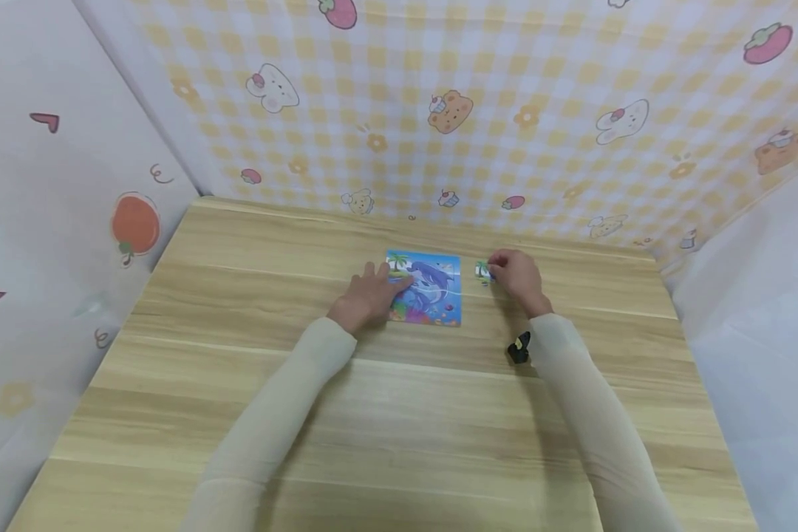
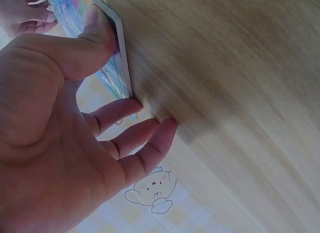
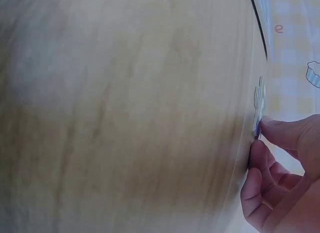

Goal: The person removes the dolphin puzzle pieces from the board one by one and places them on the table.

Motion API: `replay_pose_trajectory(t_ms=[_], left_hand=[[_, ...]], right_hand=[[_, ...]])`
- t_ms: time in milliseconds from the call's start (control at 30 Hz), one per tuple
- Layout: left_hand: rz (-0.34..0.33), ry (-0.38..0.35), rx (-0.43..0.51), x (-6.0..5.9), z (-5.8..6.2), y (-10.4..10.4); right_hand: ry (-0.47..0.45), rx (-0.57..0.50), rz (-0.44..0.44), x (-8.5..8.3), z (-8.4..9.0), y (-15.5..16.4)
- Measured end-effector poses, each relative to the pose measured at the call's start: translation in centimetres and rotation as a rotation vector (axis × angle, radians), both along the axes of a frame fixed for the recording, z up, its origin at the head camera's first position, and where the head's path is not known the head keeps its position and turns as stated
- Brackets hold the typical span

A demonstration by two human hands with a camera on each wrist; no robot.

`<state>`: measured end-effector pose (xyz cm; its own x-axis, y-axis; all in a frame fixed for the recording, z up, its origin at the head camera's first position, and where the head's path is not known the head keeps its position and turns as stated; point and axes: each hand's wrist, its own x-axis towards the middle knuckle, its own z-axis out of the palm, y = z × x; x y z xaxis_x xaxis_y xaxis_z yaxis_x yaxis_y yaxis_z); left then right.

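Observation:
A square dolphin puzzle (image 1: 432, 288) with a blue sea picture lies flat on the wooden table. My left hand (image 1: 367, 294) rests at its left side, thumb on the picture. In the left wrist view, the other fingers of that hand (image 2: 65, 113) spread loosely over the table beside the thick board edge (image 2: 121, 48). Right of the board, my right hand (image 1: 519, 277) pinches a small puzzle piece (image 1: 482, 270) with a palm tree on it. The right wrist view shows this thin piece (image 3: 259, 105) edge-on, with thumb and forefinger of the hand (image 3: 285, 178) at its near end.
A small black object (image 1: 519, 349) with a yellow mark appears beside the right sleeve (image 1: 565, 347). Behind the wooden table (image 1: 399, 428) hangs a yellow checked cloth (image 1: 399, 111) with cartoon prints. A white printed sheet (image 1: 60, 222) covers the left side.

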<state>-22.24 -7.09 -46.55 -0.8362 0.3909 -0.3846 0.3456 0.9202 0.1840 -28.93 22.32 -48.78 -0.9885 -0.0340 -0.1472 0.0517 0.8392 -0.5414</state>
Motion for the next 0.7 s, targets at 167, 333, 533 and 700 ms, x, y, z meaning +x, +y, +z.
replay_pose_trajectory(t_ms=[167, 333, 533, 700], left_hand=[[-0.001, -0.008, -0.001, -0.1, 0.0, 0.0], [-0.003, -0.016, 0.007, -0.1, 0.1, 0.0], [-0.002, -0.015, 0.022, 0.0, 0.1, 0.0], [0.002, -0.009, 0.016, 0.1, 0.4, 0.0]], right_hand=[[0.017, 0.037, 0.022, -0.1, -0.1, 0.1], [0.016, 0.042, 0.014, -0.1, -0.2, -0.1], [0.096, -0.03, 0.047, 0.0, -0.1, -1.1], [0.132, -0.11, 0.231, -0.2, 0.0, -3.2]])
